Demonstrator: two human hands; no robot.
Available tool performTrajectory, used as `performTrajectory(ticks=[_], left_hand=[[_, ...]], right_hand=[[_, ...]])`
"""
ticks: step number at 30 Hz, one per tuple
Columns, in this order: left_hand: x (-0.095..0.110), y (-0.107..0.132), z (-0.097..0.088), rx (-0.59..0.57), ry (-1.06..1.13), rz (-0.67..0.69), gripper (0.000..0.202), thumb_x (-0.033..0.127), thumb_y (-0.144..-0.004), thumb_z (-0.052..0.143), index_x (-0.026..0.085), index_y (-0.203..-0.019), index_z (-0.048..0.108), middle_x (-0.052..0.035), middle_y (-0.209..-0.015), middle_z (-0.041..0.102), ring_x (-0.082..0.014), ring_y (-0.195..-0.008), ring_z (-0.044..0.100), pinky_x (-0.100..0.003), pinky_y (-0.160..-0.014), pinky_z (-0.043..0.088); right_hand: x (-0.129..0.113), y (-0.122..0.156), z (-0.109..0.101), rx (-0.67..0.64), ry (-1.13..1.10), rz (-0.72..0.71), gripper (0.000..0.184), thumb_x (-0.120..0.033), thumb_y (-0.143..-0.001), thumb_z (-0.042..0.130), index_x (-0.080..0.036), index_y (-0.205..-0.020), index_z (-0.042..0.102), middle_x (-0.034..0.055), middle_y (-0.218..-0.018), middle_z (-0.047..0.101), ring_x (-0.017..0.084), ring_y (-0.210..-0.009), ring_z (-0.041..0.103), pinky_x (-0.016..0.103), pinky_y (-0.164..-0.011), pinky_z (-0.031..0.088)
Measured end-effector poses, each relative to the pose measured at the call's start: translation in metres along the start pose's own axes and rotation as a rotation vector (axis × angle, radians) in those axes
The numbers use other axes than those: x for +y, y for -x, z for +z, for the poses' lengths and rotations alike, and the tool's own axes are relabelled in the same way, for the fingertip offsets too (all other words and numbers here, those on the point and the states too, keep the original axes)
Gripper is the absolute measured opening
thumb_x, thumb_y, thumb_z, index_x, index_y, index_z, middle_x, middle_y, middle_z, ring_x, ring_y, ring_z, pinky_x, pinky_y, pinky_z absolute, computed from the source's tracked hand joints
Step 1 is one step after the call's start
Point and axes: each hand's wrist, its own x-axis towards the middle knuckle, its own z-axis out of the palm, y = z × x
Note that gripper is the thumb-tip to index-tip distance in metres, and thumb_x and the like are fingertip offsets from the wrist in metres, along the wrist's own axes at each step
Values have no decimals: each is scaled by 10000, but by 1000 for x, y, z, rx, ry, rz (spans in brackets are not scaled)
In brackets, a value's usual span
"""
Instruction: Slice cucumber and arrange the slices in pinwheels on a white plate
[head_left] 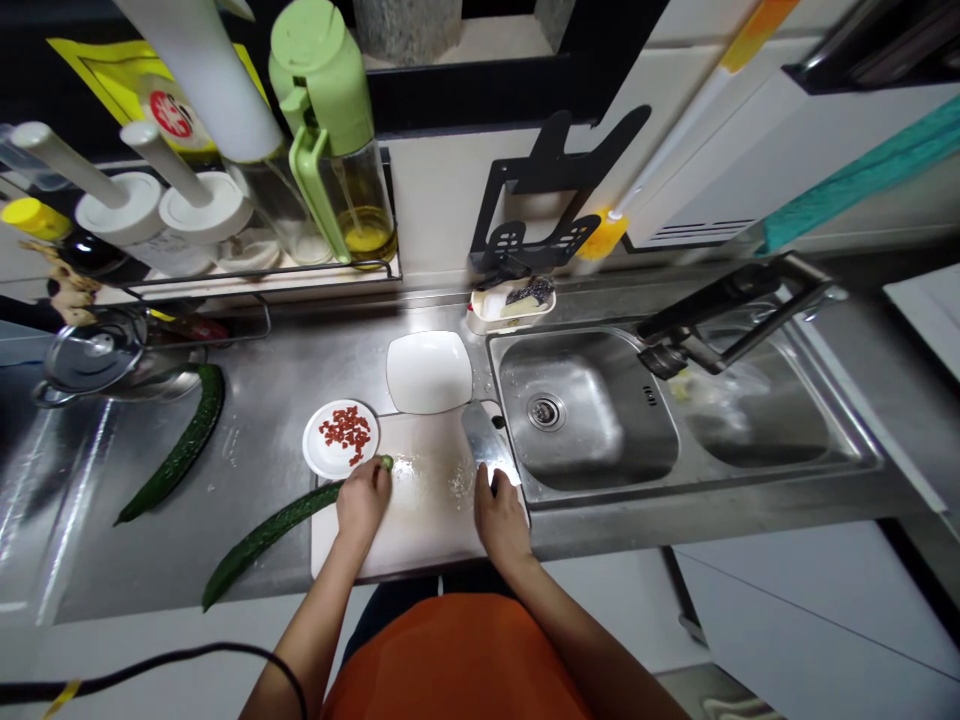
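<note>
My left hand [363, 500] is closed over the cut end of a long dark green cucumber [262, 535], pressing it onto the white cutting board [424, 510]. The cucumber's pale tip shows just past my fingers. My right hand [501, 520] grips the handle of a broad cleaver [486, 445], whose blade lies over the board's right edge, pointing away from me. A small white plate [319, 455] holding chopped red chilli [346, 432] sits just above my left hand. An empty square white plate [429, 370] stands behind the board.
A second cucumber [180, 445] lies on the steel counter to the left, near a pot with a glass lid [94, 360]. A double sink [592, 415] with a tap [720, 320] is right of the board. Oil and seasoning bottles [330, 130] fill a rack behind.
</note>
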Motion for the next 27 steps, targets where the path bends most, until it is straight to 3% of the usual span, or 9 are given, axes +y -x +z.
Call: performTrajectory(ticks=[5, 9, 12, 17, 22, 27], left_hand=[[-1, 0, 1, -10, -20, 1, 238, 293, -883, 467, 213, -981, 668, -69, -927, 709, -169, -798, 645, -243, -704, 419], [3, -6, -1, -11, 20, -3, 251, 300, -876, 475, 220, -1010, 671, -68, -963, 707, -174, -855, 645, -247, -754, 440], [12, -20, -6, 0, 83, -11, 273, 321, -866, 489, 214, -1041, 669, -65, -955, 709, -176, -856, 643, -254, -762, 447], [37, -59, -11, 3, 176, 19, 293, 356, -862, 475, 183, -996, 671, -56, -814, 695, -179, -768, 628, -265, -724, 435], [58, -94, -4, -32, 81, -76, 277, 387, -843, 497, 178, -957, 638, -79, -851, 691, -204, -792, 624, -278, -692, 410], [65, -113, 8, -112, 22, -145, 306, 377, -865, 459, 134, -966, 613, -146, -895, 681, -233, -827, 628, -303, -704, 407]], right_hand=[[1, 0, -4, 38, 22, -37, 484, -105, -900, 348, -154, -1377, 413, 173, -1265, 470, 252, -1078, 482, 346, -844, 449], [2, -10, -22, 105, -58, -91, 435, -263, -930, 394, -153, -1347, 452, 159, -1225, 472, 258, -1056, 451, 377, -905, 406], [1, -37, -43, 121, -119, -134, 464, -306, -930, 390, -142, -1362, 431, 147, -1186, 493, 260, -1024, 431, 384, -900, 389], [-7, -109, -68, 74, -160, -19, 497, -295, -922, 378, -137, -1393, 372, 152, -1200, 514, 295, -1102, 373, 389, -860, 367], [-16, -165, -73, -4, -203, 76, 441, -297, -923, 378, -137, -1332, 417, 144, -1195, 535, 298, -1140, 365, 386, -856, 345], [-20, -183, -69, -50, -229, 121, 336, -277, -928, 361, -134, -1191, 514, 142, -1158, 555, 292, -1152, 381, 374, -851, 341]])
